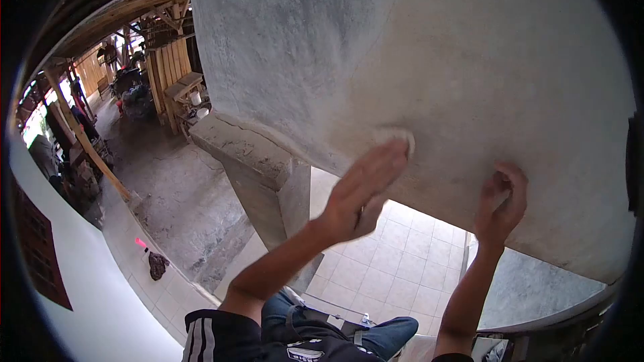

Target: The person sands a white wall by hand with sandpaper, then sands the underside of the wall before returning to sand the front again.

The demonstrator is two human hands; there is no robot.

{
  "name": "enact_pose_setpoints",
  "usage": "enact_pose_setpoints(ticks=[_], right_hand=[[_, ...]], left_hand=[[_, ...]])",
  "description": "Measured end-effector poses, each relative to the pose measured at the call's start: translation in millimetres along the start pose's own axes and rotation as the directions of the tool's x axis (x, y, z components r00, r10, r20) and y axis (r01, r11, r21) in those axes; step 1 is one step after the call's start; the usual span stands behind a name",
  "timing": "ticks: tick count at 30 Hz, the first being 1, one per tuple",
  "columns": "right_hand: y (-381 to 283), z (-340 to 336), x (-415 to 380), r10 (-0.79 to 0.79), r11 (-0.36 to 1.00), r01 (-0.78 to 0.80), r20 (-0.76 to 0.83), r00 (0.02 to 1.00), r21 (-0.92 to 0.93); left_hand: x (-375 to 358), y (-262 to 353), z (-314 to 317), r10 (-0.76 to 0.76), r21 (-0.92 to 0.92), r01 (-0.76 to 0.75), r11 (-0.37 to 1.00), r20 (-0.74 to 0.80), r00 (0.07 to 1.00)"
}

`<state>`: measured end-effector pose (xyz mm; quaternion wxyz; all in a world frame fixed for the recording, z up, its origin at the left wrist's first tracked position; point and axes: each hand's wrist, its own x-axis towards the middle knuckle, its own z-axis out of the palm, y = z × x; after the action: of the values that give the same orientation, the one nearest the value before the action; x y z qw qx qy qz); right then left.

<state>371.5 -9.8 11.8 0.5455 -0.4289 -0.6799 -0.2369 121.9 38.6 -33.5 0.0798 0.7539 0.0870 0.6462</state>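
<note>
My left hand (pixel 365 184) lies flat against the plastered wall (pixel 463 94), pressing a pale pad (pixel 410 142) to its surface. Only the pad's rounded edge shows past my fingertips, so its exact kind is hidden, and the hand is slightly blurred. To the right, my right hand (pixel 503 201) is raised close to the wall's lower part. Its fingers curve loosely with a gap between thumb and fingers, and nothing is visible in it. A darker grey patch (pixel 288 33) covers the wall's upper left, beside the beige area.
A concrete ledge (pixel 245 147) juts out at the wall's lower left. Beneath the wall's bottom edge is a tiled floor (pixel 402 245). At left are a wooden post (pixel 87 134), a bench (pixel 182 86), and a dark bundle with a pink end (pixel 157 265) on the floor.
</note>
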Motion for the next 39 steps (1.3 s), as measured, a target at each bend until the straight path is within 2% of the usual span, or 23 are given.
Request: enact_pose_setpoints(ticks=[3,4,7,8,11,12,13,15,16,18,21,22,23,25,27,29,30,32,33,34,35,37,39], right_hand=[[-23.8,4.2,-9.4,-0.073,0.987,0.045,0.177,0.982,0.155],[-31.6,8.0,-15.6,-0.022,0.971,-0.037,0.239,0.971,0.238],[-49.6,22.7,-35.6,0.117,0.857,-0.328,0.471,0.874,0.396],[-46.1,28.5,-49.1,0.116,0.791,-0.412,0.551,0.826,0.453],[-35.7,48.2,-84.0,0.117,0.561,-0.692,0.784,0.609,0.454],[-48.5,51.3,-84.0,0.178,0.368,-0.805,0.815,0.552,0.465],[-44.0,54.0,-99.3,0.182,0.336,-0.836,0.841,0.509,0.433],[-49.1,59.9,-116.5,0.220,0.393,-0.844,0.854,0.471,0.365],[-56.2,61.3,-120.0,0.270,0.388,-0.843,0.828,0.491,0.373],[-75.7,64.8,-123.1,0.379,0.380,-0.840,0.764,0.522,0.386],[-86.2,60.1,-123.2,0.415,0.596,-0.600,0.434,0.799,0.534],[-77.4,58.4,-131.2,0.366,0.750,-0.483,0.325,0.872,0.453],[-70.0,50.6,-138.1,0.364,0.810,-0.459,0.301,0.882,0.364],[-53.5,41.3,-145.1,0.269,0.919,-0.293,0.126,0.955,0.264],[-39.7,36.0,-148.2,0.239,0.958,-0.240,0.024,0.971,0.157],[-28.4,31.4,-141.5,0.065,0.995,-0.065,-0.004,0.998,-0.076],[-23.5,34.4,-145.7,0.150,0.987,-0.148,0.042,0.988,-0.057],[-8.4,50.4,-142.9,-0.076,0.982,0.086,0.065,0.995,-0.168],[0.1,70.7,-136.7,-0.227,0.973,0.230,0.125,0.966,-0.010],[-0.6,88.9,-135.4,-0.251,0.967,0.247,0.082,0.965,0.052],[-4.8,100.6,-126.8,-0.312,0.948,0.318,0.136,0.940,-0.021],[-21.8,112.4,-97.1,-0.425,0.904,0.426,0.147,0.893,0.026],[-24.4,124.7,-93.6,-0.464,0.872,0.487,0.240,0.853,-0.046]], left_hand=[[-35.9,14.1,4.3,-0.216,-0.156,0.222,0.962,0.056,0.975],[-47.5,17.5,5.7,-0.302,-0.211,0.311,0.927,0.075,0.950],[-78.4,22.5,7.2,-0.626,-0.562,0.612,0.556,0.201,0.753],[-80.3,25.7,6.9,-0.665,-0.584,0.640,0.500,0.215,0.715],[-107.7,14.3,10.4,-0.606,-0.511,0.599,0.616,0.178,0.775],[-115.3,13.2,12.4,-0.657,-0.564,0.625,0.540,0.181,0.732],[-120.5,9.7,13.6,-0.655,-0.555,0.627,0.546,0.183,0.733],[-130.6,5.3,15.1,-0.656,-0.538,0.638,0.551,0.193,0.730],[-133.4,4.1,15.3,-0.682,-0.502,0.667,0.551,0.190,0.707],[-134.2,5.8,12.6,-0.797,-0.470,0.747,0.469,0.140,0.588],[-152.6,3.6,-4.0,-0.895,-0.394,0.847,0.356,0.118,0.431],[-165.0,1.9,-13.7,-0.900,-0.336,0.874,0.351,0.135,0.414],[-180.2,0.0,-23.7,-0.905,-0.278,0.896,0.346,0.152,0.397],[-206.1,1.1,-45.5,-0.931,-0.122,0.944,0.305,0.171,0.323],[-234.0,4.1,-61.3,-0.964,-0.072,0.972,0.225,0.132,0.233],[-249.0,10.4,-78.1,-0.982,-0.018,0.987,0.161,0.095,0.162],[-253.1,12.2,-82.6,-0.989,0.010,0.992,0.129,0.071,0.128],[-254.1,15.2,-84.1,-0.994,-0.063,0.993,0.102,0.027,0.104],[-248.2,13.2,-86.0,-0.995,-0.079,0.992,0.097,0.028,0.099],[-236.9,12.6,-80.9,-0.991,-0.069,0.989,0.128,0.016,0.130],[-227.0,9.2,-73.9,-0.987,-0.087,0.984,0.158,0.025,0.161],[-208.3,3.5,-57.0,-0.974,-0.122,0.970,0.211,0.062,0.220],[-193.2,6.0,-47.8,-0.946,-0.084,0.955,0.284,0.141,0.293]])
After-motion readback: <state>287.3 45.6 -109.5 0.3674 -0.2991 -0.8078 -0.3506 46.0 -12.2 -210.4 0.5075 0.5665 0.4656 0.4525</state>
